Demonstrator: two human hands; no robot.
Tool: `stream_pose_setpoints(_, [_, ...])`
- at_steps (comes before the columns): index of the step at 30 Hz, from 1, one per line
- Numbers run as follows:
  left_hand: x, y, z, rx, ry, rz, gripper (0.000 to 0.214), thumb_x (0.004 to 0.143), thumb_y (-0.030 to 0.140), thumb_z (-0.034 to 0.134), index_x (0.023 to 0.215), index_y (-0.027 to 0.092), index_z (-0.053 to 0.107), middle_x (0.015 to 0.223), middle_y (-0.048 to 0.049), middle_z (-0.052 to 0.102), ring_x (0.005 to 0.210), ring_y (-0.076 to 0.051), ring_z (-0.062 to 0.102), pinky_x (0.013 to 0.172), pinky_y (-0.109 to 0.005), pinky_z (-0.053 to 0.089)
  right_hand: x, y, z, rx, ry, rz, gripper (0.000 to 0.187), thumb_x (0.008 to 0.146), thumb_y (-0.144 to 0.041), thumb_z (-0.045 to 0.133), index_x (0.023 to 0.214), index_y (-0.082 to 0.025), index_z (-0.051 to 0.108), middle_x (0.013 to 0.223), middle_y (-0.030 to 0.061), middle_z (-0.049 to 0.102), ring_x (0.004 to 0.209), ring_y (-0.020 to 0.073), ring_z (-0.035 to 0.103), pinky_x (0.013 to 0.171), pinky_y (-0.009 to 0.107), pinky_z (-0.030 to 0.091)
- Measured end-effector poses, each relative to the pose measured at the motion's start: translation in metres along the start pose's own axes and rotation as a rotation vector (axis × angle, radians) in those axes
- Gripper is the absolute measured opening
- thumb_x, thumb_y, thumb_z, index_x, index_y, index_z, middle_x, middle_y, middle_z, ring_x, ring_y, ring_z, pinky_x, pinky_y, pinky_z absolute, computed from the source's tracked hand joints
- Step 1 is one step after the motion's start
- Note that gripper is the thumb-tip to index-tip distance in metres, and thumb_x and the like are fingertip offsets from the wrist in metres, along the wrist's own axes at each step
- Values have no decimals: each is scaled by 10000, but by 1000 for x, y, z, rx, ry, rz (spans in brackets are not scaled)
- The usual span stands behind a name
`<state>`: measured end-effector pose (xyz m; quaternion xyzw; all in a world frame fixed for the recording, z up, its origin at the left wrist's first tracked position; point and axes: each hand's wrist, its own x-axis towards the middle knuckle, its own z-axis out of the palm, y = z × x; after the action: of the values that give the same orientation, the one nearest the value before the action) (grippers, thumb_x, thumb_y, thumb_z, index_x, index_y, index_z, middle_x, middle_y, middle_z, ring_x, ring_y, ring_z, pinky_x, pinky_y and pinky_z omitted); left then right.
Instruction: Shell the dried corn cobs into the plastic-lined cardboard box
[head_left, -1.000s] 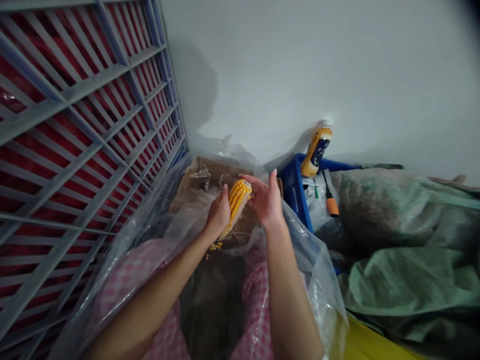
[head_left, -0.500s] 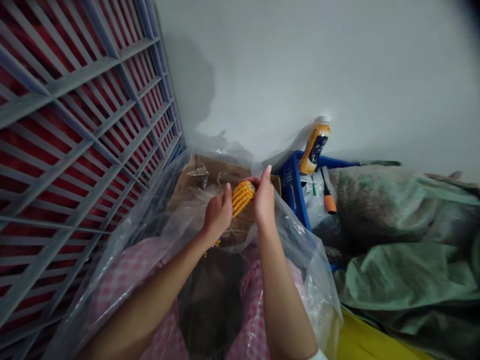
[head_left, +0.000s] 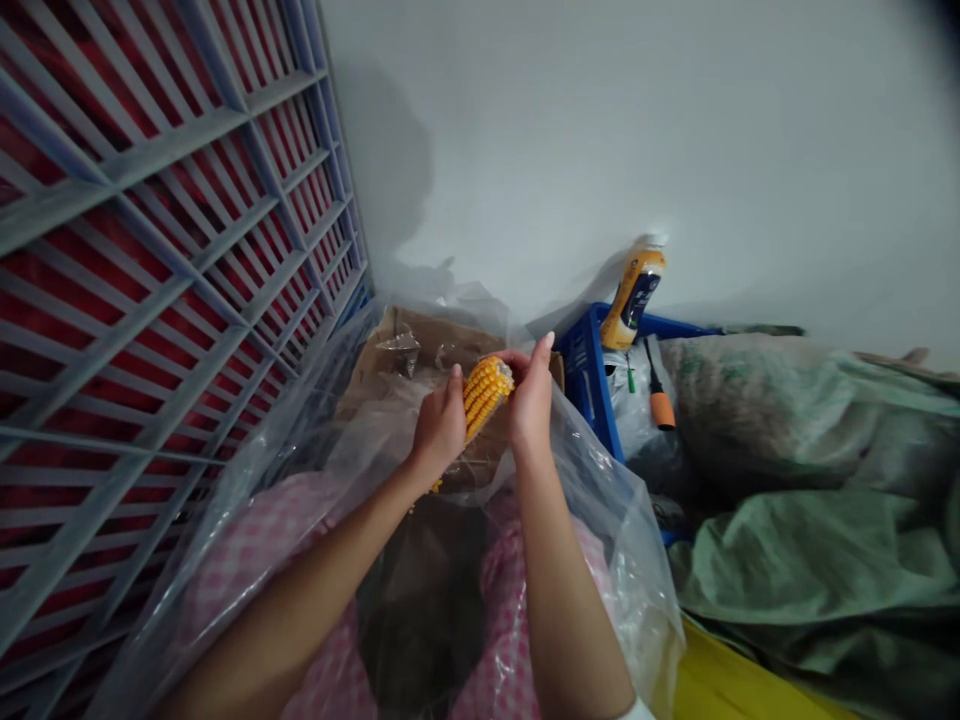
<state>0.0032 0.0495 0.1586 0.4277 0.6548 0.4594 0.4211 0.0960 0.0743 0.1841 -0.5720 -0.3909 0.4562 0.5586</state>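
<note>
Right hand (head_left: 532,395) now closed on top of dried corn cob (head_left: 487,395), no longer splayed; left hand (head_left: 440,425) grasping lower end. Cob mid-frame above cardboard (head_left: 420,335) inside clear plastic bag (head_left: 622,520); loose kernels (head_left: 436,487) under left hand.

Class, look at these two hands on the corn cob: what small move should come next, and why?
Probably the left hand should rub another row of kernels off the corn cob, over the clear plastic bag. The right hand holds the cob steady, many yellow kernels remain on it, and a few loose kernels lie just below.
</note>
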Motion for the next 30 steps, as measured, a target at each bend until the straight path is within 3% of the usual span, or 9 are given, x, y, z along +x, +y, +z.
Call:
stream_pose_setpoints(10, [-3,2,-2,71,-4,119,495,986,422,331,639,203,608,683,-72,673,659,-196,619,588,-279,396,-8,-8,2,3,6,-63,801,908,-773,217,627,-173,666,663,59,666,721,182,642,703,280,475])
stream_pose_setpoints(19, [-7,-2,-2,-15,-6,167,517,972,508,329,722,197,658,761,-69,718,764,-207,664,653,-274,435,-19,-17,6,6,72,-135,802,924,-736,189,573,-181,649,611,57,634,662,169,627,660,279,472])
stream_pose_setpoints(30, [-10,-6,-1,-86,-4,158,525,959,553,334,612,214,535,638,-42,652,674,-180,635,614,-263,438,-26,-17,5,-16,108,-209,749,953,-669,218,612,-185,676,633,52,655,633,162,625,642,275,465])
